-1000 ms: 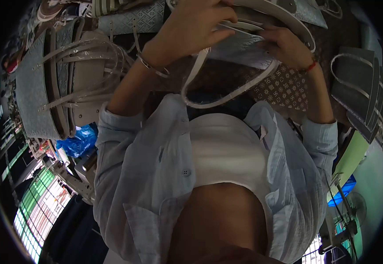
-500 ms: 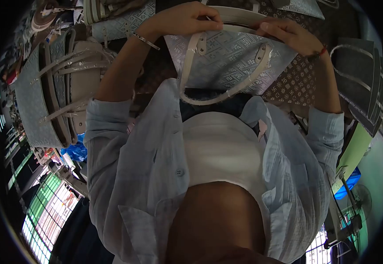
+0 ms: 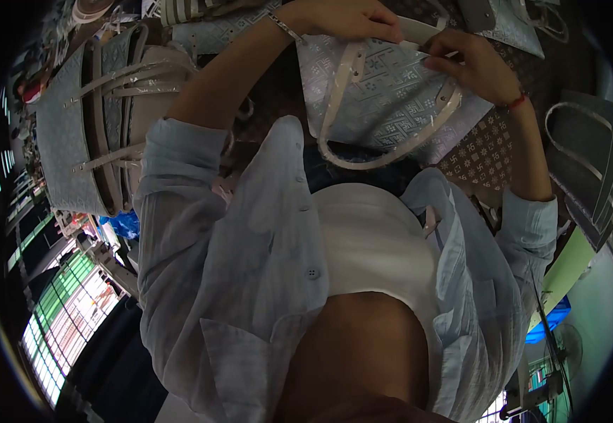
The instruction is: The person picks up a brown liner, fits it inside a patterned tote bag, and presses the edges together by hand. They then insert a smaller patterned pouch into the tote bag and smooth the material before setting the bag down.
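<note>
A silver patterned bag (image 3: 384,88) with a looped white handle (image 3: 331,116) lies in front of my body. At its top edge, my left hand (image 3: 356,20) has its fingers bent together on the pale rim. My right hand (image 3: 472,67) pinches the same rim a little further right, thumb and fingers close together. The two hands are apart, with a short stretch of rim between them. Under the fingertips, part of the rim is hidden.
Stacked silver and beige bags (image 3: 74,134) with plastic-wrapped handles stand at the left. Dark grey bags (image 3: 581,155) are at the right. Brown patterned material (image 3: 479,151) shows beside the bag. Another silver bag (image 3: 500,25) lies at the top right.
The view has shifted, so the bag and bags around it appear further right. My right hand has moved closer to my left along the rim, and its fingers are more bent.
</note>
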`<state>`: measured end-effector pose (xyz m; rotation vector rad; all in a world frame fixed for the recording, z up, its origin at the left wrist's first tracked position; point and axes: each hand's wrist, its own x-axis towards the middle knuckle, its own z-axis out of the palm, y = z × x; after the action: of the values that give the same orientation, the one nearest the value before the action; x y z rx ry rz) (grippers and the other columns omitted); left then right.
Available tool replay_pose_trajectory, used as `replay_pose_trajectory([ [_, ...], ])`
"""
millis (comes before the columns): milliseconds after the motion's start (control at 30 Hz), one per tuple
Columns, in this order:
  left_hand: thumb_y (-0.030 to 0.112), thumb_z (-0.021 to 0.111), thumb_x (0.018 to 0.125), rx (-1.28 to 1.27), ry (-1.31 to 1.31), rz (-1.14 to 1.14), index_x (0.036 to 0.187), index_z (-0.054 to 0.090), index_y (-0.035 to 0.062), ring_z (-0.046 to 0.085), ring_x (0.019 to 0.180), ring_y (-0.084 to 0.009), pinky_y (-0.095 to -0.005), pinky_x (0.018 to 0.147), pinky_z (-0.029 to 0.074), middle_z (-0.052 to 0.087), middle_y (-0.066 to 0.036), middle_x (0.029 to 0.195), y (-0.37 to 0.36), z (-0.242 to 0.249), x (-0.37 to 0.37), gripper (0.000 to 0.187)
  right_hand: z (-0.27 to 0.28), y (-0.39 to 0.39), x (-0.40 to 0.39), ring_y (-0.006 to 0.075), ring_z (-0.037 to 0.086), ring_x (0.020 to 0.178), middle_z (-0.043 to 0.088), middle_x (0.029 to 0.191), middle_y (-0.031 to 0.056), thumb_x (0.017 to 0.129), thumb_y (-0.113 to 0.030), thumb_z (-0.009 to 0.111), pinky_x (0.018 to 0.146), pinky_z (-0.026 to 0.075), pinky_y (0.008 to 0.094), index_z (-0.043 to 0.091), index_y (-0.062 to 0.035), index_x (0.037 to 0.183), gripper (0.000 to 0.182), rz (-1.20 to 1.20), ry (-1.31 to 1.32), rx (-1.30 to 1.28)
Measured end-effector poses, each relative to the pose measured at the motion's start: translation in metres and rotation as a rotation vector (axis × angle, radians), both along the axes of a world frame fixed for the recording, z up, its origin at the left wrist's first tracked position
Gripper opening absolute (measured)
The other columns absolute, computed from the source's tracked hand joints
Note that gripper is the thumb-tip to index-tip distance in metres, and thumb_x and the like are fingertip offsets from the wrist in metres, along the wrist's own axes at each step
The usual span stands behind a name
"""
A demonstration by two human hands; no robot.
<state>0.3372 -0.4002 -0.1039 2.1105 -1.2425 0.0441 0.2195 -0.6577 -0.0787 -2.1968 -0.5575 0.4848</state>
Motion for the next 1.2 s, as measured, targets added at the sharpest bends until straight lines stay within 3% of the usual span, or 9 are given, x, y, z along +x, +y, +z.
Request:
replay_pose_trajectory([
  [600, 0.014, 0.076, 0.086, -0.037, 0.260, -0.068, 0.091, 0.071, 0.0031, 0.073, 0.077, -0.0212, -0.0322, 0.068, 0.058, 0.075, -0.011, 0.093, 0.018, 0.009, -0.028, 0.013, -0.013, 0.012, -0.039, 0.0154, 0.070, 0.082, 0.071, 0.089, 0.0033, 0.089, -0.022, 0.076, 0.073, 0.054, 0.0295, 0.070, -0.0072, 0.097, 0.018, -0.321, -0.172, 0.167],
  [1200, 0.013, 0.078, 0.084, -0.024, 0.496, -0.098, 0.089, 0.071, 0.0033, 0.073, 0.076, -0.0216, -0.0319, 0.068, 0.058, 0.075, -0.010, 0.091, 0.026, 0.012, -0.038, 0.013, -0.010, 0.014, -0.034, 0.0156, 0.070, 0.080, 0.071, 0.087, 0.0037, 0.089, -0.019, 0.076, 0.073, 0.055, 0.0292, 0.070, -0.0054, 0.091, 0.016, -0.295, -0.151, 0.247],
])
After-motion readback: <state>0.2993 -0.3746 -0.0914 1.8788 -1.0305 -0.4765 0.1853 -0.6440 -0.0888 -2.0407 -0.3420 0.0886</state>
